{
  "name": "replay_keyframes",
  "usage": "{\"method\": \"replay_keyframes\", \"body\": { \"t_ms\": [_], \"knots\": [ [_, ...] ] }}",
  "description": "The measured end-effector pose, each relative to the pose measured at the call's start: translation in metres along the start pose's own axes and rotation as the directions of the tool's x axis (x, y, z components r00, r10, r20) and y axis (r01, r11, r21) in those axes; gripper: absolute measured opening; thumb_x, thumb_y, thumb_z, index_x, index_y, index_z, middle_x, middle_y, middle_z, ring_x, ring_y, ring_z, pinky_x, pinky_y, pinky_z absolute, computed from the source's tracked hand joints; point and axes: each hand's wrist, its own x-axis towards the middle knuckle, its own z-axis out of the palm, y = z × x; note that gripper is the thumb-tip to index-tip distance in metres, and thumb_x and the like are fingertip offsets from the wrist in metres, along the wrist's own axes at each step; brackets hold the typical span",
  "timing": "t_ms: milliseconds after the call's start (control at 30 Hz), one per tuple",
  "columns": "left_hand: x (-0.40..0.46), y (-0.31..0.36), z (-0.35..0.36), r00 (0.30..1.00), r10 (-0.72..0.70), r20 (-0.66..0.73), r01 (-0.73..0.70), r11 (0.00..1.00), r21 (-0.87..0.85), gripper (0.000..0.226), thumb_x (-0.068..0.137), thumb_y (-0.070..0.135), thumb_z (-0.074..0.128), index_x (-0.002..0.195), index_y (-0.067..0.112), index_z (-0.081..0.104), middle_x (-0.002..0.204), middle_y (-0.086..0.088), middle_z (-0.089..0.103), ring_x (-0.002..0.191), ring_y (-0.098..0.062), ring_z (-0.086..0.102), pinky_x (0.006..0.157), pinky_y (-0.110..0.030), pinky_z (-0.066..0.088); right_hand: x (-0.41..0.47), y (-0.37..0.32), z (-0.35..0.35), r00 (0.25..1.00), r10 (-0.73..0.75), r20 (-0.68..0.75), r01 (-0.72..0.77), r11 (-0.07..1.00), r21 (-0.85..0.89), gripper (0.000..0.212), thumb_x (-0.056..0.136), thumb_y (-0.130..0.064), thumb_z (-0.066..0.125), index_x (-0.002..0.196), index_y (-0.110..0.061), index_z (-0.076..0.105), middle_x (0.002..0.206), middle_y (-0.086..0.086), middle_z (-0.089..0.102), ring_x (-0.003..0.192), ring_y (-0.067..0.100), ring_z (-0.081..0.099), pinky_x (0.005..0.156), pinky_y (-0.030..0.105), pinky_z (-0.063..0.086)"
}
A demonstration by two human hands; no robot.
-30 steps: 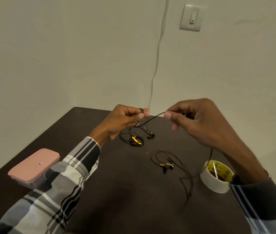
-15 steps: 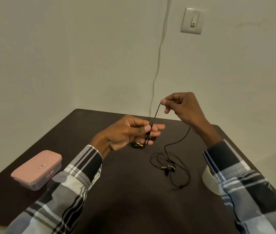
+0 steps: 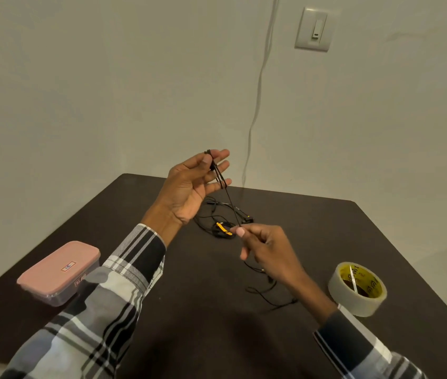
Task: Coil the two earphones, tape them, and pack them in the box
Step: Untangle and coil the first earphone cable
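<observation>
My left hand (image 3: 192, 184) is raised above the table's far side, palm up, thumb pinning loops of a black earphone cable (image 3: 226, 195) across its straight fingers. My right hand (image 3: 264, 247) pinches the same cable lower down, near the table. The rest of that cable (image 3: 267, 292) trails on the table behind my right wrist. A second black earphone (image 3: 223, 229) with a yellow tag lies on the table under my hands. The pink-lidded box (image 3: 58, 272) sits shut at the left. A roll of clear tape (image 3: 357, 288) stands at the right.
The dark table (image 3: 189, 310) meets a pale wall at its far edge. A thin white cord (image 3: 257, 105) hangs down the wall beside a light switch (image 3: 314, 29).
My left hand rose and turned palm up with cable loops on its fingers. My right hand swung down from above to near the table, drawing the cable around.
</observation>
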Motion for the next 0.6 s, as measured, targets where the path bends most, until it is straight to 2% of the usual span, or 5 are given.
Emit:
{"method": "replay_keyframes", "body": {
  "t_ms": [133, 267, 367, 500, 600],
  "knots": [
    [0.006, -0.003, -0.006, 0.997, 0.007, -0.077, 0.011, 0.972, 0.235, 0.016, 0.092, 0.011, 0.059, 0.102, 0.006, 0.07, 0.123, -0.01, 0.068, 0.119, -0.023, 0.061, 0.092, -0.05, 0.054, -0.013, -0.011, -0.014, 1.0, -0.006, 0.024, 0.01, 0.985, -0.173, 0.025, 0.099, -0.028, 0.059, 0.086, -0.012, 0.074, 0.06, 0.002, 0.068, 0.042, 0.001, 0.044, 0.049, 0.019, 0.036],
    [0.006, -0.009, -0.008, 1.0, -0.002, -0.004, 0.004, 0.854, 0.521, 0.016, 0.093, 0.006, 0.061, 0.102, 0.011, 0.073, 0.111, 0.003, 0.073, 0.107, -0.009, 0.062, 0.094, -0.036, 0.047, -0.019, -0.04, -0.04, 0.999, -0.05, 0.019, 0.053, 0.953, -0.3, 0.021, 0.095, -0.03, 0.065, 0.083, -0.017, 0.075, 0.058, -0.004, 0.068, 0.046, 0.006, 0.055, 0.05, 0.027, 0.044],
    [0.005, -0.014, -0.01, 0.995, -0.048, 0.085, -0.022, 0.735, 0.678, 0.019, 0.093, 0.004, 0.061, 0.109, 0.004, 0.072, 0.116, 0.0, 0.071, 0.117, -0.001, 0.06, 0.102, -0.024, 0.045, -0.018, -0.066, -0.057, 0.994, -0.108, 0.013, 0.106, 0.929, -0.354, 0.015, 0.092, -0.035, 0.068, 0.086, -0.024, 0.077, 0.058, -0.008, 0.068, 0.048, 0.001, 0.056, 0.05, 0.015, 0.04],
    [-0.001, -0.017, -0.005, 0.978, -0.146, 0.149, -0.001, 0.712, 0.702, 0.02, 0.092, 0.004, 0.062, 0.11, 0.002, 0.071, 0.12, -0.007, 0.07, 0.12, -0.006, 0.059, 0.09, -0.015, 0.048, -0.007, -0.095, -0.078, 0.985, -0.17, 0.008, 0.159, 0.905, -0.395, 0.016, 0.09, -0.039, 0.067, 0.083, -0.028, 0.076, 0.059, -0.007, 0.069, 0.049, 0.0, 0.055, 0.051, 0.012, 0.039],
    [-0.007, -0.018, 0.0, 0.956, -0.239, 0.173, 0.065, 0.742, 0.667, 0.019, 0.093, 0.008, 0.062, 0.109, 0.007, 0.073, 0.121, -0.014, 0.069, 0.1, -0.012, 0.062, 0.082, -0.02, 0.046, 0.006, -0.109, -0.089, 0.969, -0.245, -0.034, 0.206, 0.873, -0.442, 0.016, 0.091, -0.037, 0.068, 0.083, -0.026, 0.077, 0.059, -0.006, 0.069, 0.049, -0.002, 0.054, 0.052, 0.016, 0.036]
  ]
}}
